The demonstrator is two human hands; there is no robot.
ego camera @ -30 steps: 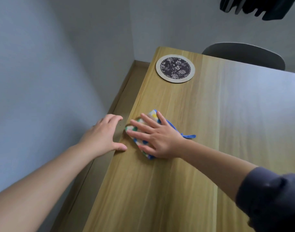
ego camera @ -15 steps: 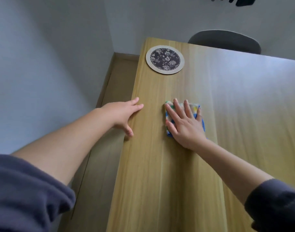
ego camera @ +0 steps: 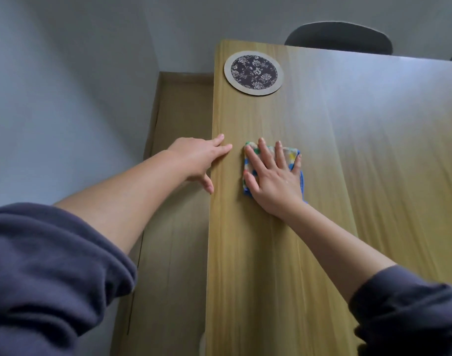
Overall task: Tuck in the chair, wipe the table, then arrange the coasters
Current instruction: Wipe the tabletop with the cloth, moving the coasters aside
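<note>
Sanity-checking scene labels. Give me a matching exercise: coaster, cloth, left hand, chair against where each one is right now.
Things:
1. coaster
2. cloth
3. left hand
4. chair

Places:
A. flat under the right hand
B. behind the table's far edge
C. near the far left corner of the table
D. on the table's left edge, fingers spread

Pairs: 1-C, 2-A, 3-D, 4-B

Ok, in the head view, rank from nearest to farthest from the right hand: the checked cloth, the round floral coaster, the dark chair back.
1. Multicoloured checked cloth, directly under the right hand.
2. Round floral coaster, ahead near the table's far-left corner.
3. Dark curved chair back, beyond the table's far edge.
</note>
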